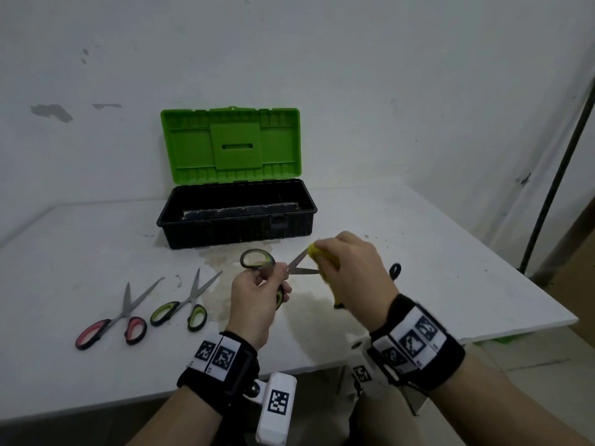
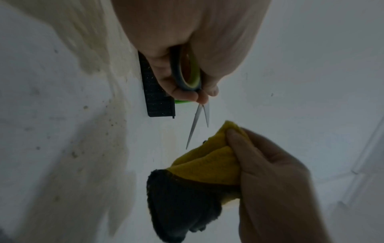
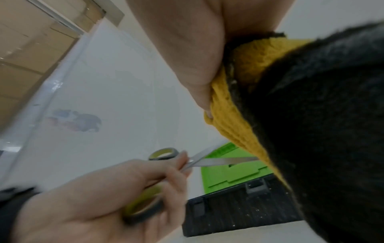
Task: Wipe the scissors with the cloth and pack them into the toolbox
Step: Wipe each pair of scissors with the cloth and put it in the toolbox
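Observation:
My left hand (image 1: pixel 257 291) grips green-handled scissors (image 1: pixel 297 263) by the handles, blades spread and pointing right, above the table. In the left wrist view the scissors (image 2: pixel 197 121) stick out past my fingers (image 2: pixel 182 93). My right hand (image 1: pixel 351 268) holds a yellow and black cloth (image 1: pixel 322 255) bunched against the blade tips. That cloth (image 2: pixel 207 166) and the right hand (image 2: pixel 270 180) lie just beyond the blade tips in the left wrist view. The right wrist view has the cloth (image 3: pixel 239 125) over the scissors (image 3: pixel 218 161). The toolbox (image 1: pixel 236 217), black with a green lid raised, stands behind.
Two more pairs lie on the white table (image 1: pixel 450 252) at the left: red-handled scissors (image 1: pixel 119 320) and green-handled scissors (image 1: pixel 186 304), both with blades spread. A dried stain (image 1: pixel 225 262) spreads in front of the toolbox. The table's right edge and front edge are near my wrists.

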A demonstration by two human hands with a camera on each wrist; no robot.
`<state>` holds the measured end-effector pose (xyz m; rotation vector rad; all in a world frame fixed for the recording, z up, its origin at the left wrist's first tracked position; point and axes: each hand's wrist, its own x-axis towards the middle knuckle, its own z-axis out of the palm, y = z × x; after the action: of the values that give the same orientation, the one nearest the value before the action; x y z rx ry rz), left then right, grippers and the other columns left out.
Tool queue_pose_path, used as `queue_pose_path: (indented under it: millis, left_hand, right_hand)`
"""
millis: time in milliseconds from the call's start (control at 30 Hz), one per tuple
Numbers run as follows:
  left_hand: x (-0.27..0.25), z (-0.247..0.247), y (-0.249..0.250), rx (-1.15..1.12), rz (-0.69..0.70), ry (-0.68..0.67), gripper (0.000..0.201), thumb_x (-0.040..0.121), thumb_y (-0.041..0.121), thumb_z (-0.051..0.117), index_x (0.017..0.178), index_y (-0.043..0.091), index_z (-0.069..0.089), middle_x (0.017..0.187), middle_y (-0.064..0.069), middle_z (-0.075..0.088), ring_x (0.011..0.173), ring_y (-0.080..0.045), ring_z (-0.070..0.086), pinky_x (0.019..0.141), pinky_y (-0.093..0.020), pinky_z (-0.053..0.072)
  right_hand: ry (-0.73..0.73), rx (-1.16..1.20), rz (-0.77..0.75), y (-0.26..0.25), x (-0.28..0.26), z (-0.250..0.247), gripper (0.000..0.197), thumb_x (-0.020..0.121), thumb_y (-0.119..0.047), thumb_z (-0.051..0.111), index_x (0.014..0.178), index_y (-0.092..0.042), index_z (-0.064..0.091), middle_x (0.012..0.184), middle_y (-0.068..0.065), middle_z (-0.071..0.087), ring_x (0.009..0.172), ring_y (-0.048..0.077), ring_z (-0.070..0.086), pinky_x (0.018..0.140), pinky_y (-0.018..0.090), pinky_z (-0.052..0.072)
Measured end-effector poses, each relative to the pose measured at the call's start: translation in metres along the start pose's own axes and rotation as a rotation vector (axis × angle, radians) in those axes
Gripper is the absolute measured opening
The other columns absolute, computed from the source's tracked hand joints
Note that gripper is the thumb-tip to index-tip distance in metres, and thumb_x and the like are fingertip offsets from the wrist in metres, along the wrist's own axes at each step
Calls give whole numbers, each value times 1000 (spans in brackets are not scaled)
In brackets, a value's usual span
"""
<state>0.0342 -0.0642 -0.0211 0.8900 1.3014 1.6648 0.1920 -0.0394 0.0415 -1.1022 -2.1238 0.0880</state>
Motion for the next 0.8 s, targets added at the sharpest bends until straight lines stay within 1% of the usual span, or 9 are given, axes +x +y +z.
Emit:
queue_pose_path:
  millis: [133,267,333,433,500,567,667,733,800]
  left_hand:
    - [-2,7,-1,-7,14,-9,22,98,18,62,92,-2,69,65,-8,63,60,-17,59,58,-28,52]
    - [-4,8,1,4,30,-45,26,100,17,59,87,-3,68,61,-8,60,56,-18,55,55,-26,49]
    - [-4,6,2,-5,27,-56,23,99,16,61,85,-2,68,60,-8,59,56,-17,54,56,-26,49]
    - [-3,3,3,-26,20,-58,20,98,14,62,87,-2,68,61,-7,60,55,-16,54,58,-28,49]
    - [-2,1,2,-27,17,-52,19,97,14,63,88,-1,68,62,-6,61,56,-16,54,59,-29,49]
    - [-2,0,1,-31,14,-43,17,97,14,63,87,1,69,62,-4,61,57,-15,55,60,-31,49]
    - [-1,1,1,-40,9,-30,16,97,15,63,87,4,69,62,-3,62,58,-15,57,62,-32,51]
    - [-1,3,1,-44,13,-36,18,98,15,62,89,0,69,61,-5,62,58,-16,57,59,-30,51]
    - [-2,7,2,-32,28,-54,24,99,15,60,85,-3,68,61,-8,60,56,-18,55,56,-28,49]
  right_hand:
    - [-77,-31,-49,-18,-14,14,15,94,-19,58,98,-12,70,90,5,60,78,22,58,66,34,50]
    - [-64,-25,-32,-16,-13,21,12,91,-14,59,95,-9,70,88,9,61,78,26,59,63,38,50]
    - [-41,-15,-3,-13,-9,21,14,91,-16,60,96,-10,71,86,9,61,75,27,59,63,38,51]
    - [-34,-12,80,-2,4,15,18,94,-22,57,99,-12,72,88,8,61,78,27,59,70,40,50]
    - [-16,-18,148,9,14,8,20,95,-25,56,103,-15,72,91,7,63,82,25,59,74,37,50]
    - [7,-29,186,17,19,1,21,95,-27,56,104,-16,72,92,7,64,83,25,60,73,33,49]
    - [7,-6,113,8,11,-5,22,96,-28,55,102,-15,72,88,6,63,77,24,59,70,35,49]
    - [-50,3,29,-9,0,-1,20,96,-25,55,100,-14,71,87,6,62,75,23,58,69,35,49]
    - [-104,-5,-1,-21,-7,6,20,95,-23,55,100,-12,71,90,6,62,79,24,58,69,34,48]
